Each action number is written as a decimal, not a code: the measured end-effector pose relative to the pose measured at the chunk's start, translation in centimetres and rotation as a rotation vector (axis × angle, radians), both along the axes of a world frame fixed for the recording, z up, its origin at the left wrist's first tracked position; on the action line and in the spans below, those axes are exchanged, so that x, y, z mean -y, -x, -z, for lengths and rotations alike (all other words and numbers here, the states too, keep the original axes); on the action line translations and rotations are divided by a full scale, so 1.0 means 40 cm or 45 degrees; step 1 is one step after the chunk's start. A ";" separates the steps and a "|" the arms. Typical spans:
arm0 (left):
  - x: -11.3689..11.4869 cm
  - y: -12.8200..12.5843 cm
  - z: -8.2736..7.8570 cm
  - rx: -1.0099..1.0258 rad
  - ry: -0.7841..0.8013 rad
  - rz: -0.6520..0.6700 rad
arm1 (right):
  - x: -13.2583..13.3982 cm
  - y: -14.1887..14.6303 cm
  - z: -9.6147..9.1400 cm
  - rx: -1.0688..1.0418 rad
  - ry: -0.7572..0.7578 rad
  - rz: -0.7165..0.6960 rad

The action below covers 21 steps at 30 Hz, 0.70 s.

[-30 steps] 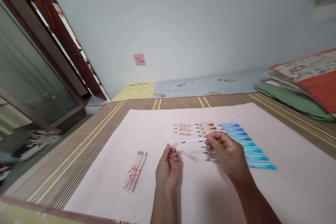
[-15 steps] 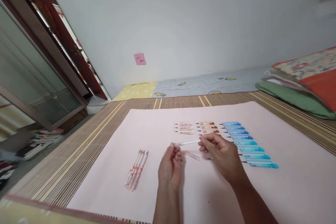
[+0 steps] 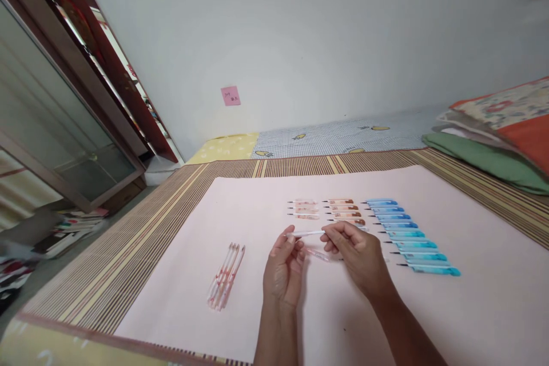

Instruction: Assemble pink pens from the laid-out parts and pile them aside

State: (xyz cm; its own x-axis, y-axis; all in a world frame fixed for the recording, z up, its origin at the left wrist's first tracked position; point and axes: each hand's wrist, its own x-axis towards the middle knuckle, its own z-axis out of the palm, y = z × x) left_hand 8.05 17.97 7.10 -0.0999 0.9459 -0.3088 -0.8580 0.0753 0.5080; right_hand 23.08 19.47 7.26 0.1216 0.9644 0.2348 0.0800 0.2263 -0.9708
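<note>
Between both hands I hold a slim white pen refill [image 3: 309, 233] level above the pink sheet. My left hand [image 3: 283, 271] pinches its left end between thumb and fingers. At the other end, the fingertips of my right hand [image 3: 360, 254] are closed on it. Just below, a clear pink pen barrel [image 3: 318, 254] lies on the sheet, partly behind my left fingers. Beyond my hands are a short column of pink-patterned pens [image 3: 305, 209] and a column of brown pens [image 3: 343, 207]. My right hand hides some things under it.
Several blue pens [image 3: 412, 234] lie in a slanting column at the right. A bundle of pink-and-white pens [image 3: 226, 277] lies at the left. The pink sheet [image 3: 171, 297] covers a striped mat [image 3: 120, 246]. Folded cloths [image 3: 493, 160] are piled at the far right by the wall.
My left thumb has come down over the refill's left end and the fingers have shifted around it. The right hand keeps its pinch. The view has moved slightly.
</note>
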 end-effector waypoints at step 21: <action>-0.022 0.044 0.012 0.449 0.175 -0.089 | -0.016 0.035 0.086 1.486 0.126 -0.096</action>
State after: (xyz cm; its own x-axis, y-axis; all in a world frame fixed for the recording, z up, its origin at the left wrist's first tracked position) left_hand 6.30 18.83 6.63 -0.0281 0.8879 -0.4591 -0.9838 0.0569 0.1703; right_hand 21.70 20.10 3.82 -0.1765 0.9802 0.0896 0.9230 0.1964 -0.3309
